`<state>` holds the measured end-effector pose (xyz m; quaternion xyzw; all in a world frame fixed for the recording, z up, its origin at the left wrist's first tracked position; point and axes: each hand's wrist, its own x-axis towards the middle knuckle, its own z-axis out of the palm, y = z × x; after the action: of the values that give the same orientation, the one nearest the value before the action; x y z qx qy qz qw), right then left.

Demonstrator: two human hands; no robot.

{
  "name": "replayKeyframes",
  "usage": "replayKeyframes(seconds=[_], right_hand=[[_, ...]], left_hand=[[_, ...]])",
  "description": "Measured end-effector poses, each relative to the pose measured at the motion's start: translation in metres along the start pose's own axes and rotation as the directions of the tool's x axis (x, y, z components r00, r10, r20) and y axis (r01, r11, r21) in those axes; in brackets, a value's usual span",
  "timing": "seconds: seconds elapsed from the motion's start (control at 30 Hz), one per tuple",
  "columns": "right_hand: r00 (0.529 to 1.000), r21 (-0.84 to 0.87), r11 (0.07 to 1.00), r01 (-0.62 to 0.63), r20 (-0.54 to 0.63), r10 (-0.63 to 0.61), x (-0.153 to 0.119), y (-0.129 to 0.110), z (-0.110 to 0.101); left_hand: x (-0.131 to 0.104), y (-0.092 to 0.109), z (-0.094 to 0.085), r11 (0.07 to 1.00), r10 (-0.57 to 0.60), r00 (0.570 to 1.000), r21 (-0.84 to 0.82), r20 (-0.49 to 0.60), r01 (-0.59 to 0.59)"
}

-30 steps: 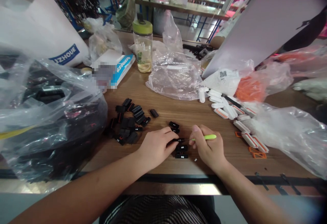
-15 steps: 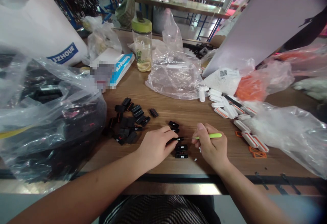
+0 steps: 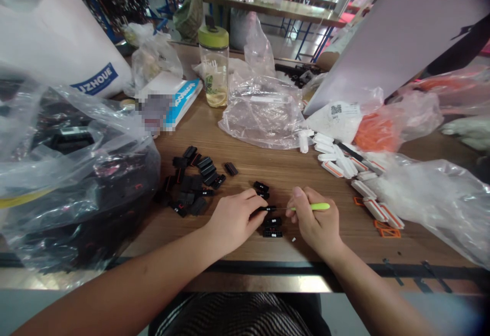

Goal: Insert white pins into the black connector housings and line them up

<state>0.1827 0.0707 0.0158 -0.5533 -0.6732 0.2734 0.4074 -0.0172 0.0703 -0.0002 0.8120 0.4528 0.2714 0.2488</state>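
Since half a second ago, my right hand [image 3: 316, 223] has eased slightly to the left, carrying the slim tool with a lime-green handle and thin metal shaft [image 3: 320, 206] a little closer to my left hand [image 3: 235, 221], which stays where it was. My right hand is clamped on the tool, thumb on top and fingers curled beneath, with the end of the green handle poking out on the right. My left hand has its fingers pinched on a small black plastic block with pale dots [image 3: 270, 208], which lies between my two hands, partly covered by my fingertips. The shaft points left at the bare end of that block; I can't tell whether its tip goes inside. Two similar dotted black blocks [image 3: 272, 228] lie just on my side of it, and two more [image 3: 261, 187] lie just beyond. A tiny white scrap [image 3: 294, 239] sits on the brown wood-grain surface [image 3: 252, 165], near my right hand. To the left of my left hand there is a loose pile of black plastic blocks [image 3: 187, 185], some with orange edges, and one dark block [image 3: 230, 168] lies apart from them. Farther right, white oblong plastic pieces [image 3: 337, 162], some striped orange, are heaped beside thin orange plastic frames [image 3: 389, 232]. A clear bottle with a green lid [image 3: 213, 65] stands toward the back.
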Motion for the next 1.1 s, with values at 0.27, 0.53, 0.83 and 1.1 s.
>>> replayKeyframes(seconds=[0.27, 0.53, 0.83, 1.1], right_hand=[[0.998, -0.031, 0.998, 0.048, -0.035, -0.049, -0.004, -0.003, -0.003], [0.991, 0.018, 0.997, -0.070, -0.112, 0.071, 0.008, 0.001, -0.016], [0.995, -0.094, 0.994, -0.056, 0.076, 0.063, 0.006, 0.005, -0.019], [0.999, -0.051, 0.998, -0.038, 0.022, 0.039, 0.003, 0.001, -0.016]], left_hand=[[0.001, -0.004, -0.001, 1.000, -0.020, 1.000, 0.016, 0.008, 0.020], [-0.001, -0.004, -0.009, 1.000, -0.021, 0.990, 0.001, -0.138, 0.021], [-0.004, 0.009, -0.008, 0.996, -0.028, 0.995, -0.084, 0.098, 0.037], [-0.001, 0.005, -0.003, 0.999, 0.023, 0.993, -0.039, 0.120, -0.018]])
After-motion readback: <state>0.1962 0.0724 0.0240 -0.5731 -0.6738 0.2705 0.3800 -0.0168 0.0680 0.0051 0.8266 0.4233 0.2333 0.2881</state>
